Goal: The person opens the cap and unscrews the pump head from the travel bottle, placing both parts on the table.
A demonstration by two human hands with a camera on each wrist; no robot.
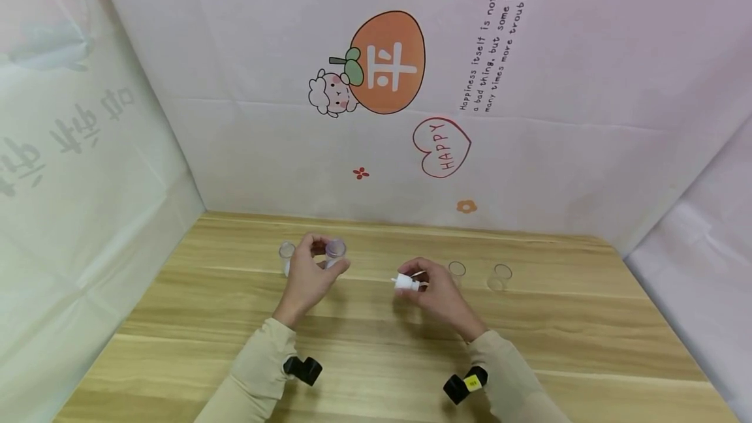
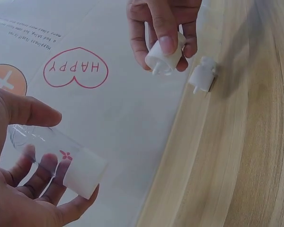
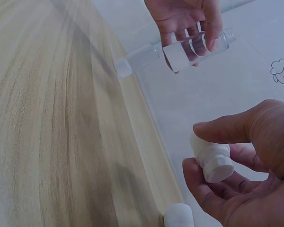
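In the head view my left hand (image 1: 308, 279) grips a clear bottle (image 1: 335, 250), its mouth uncapped. The right wrist view shows the threaded neck of this bottle (image 3: 222, 40) and its white lower end, with fingers wrapped round the middle. My right hand (image 1: 437, 289) pinches a white pump head (image 1: 407, 282) between thumb and fingers, a short distance right of the bottle. A small stem sticks out of the underside of this pump head (image 2: 163, 59) in the left wrist view. The two pieces are apart.
A second clear bottle (image 1: 286, 255) with a white base stands just left of my left hand. Two transparent cylinders (image 1: 499, 277) stand to the right of my right hand. Another white pump head (image 2: 202, 77) rests on the wooden table (image 1: 364, 358). A printed sheet (image 1: 264, 149) rises behind.
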